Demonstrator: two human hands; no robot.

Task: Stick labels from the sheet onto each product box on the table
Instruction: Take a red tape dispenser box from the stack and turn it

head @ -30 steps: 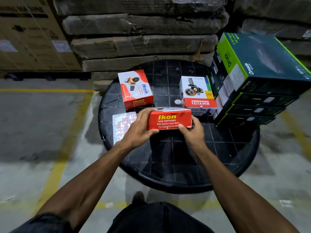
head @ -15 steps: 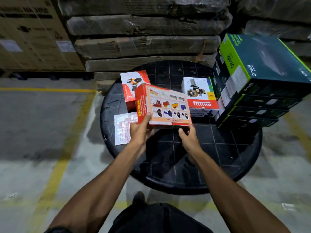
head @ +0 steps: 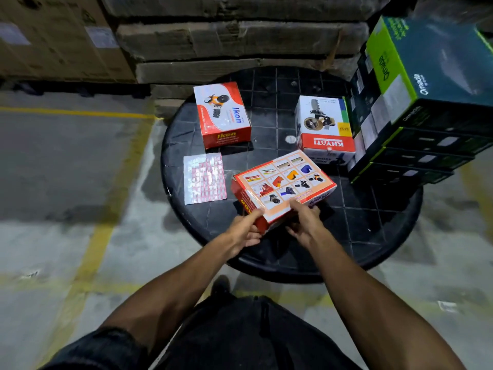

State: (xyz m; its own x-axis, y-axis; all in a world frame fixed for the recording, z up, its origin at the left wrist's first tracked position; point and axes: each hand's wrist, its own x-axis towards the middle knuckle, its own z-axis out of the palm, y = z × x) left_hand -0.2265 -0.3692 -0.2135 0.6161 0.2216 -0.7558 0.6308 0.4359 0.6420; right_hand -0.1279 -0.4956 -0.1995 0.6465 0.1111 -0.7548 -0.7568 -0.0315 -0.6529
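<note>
Both hands hold the orange box [head: 284, 184] by its near edge, tilted, with its picture-grid face up. The left hand [head: 246, 228] grips the near left corner, thumb on top and fingers curled beneath; the right hand [head: 302, 222] pinches the near edge just beside it, thumb on the printed face, fingers under. Whether the far corner rests on the tabletop [head: 373, 222] or hangs just clear of it is hard to tell from this angle.

Risks, as I judge them: all the grip sits on one edge, so the box could swing down, or slip and knock the white Khyati box [head: 324, 129] just behind it. The grid face is crowded with print, so a label stuck here may cover product pictures or go on crooked while the box is tilted. Peeling one-handed could lift or crease the label sheet [head: 204, 178], which lies loose.

That sheet lies flat just left of the held box, ahead of the left hand and near it. The second Ikon box [head: 222, 114] stands behind the sheet; the green box stack [head: 416, 102] is at the far right
</note>
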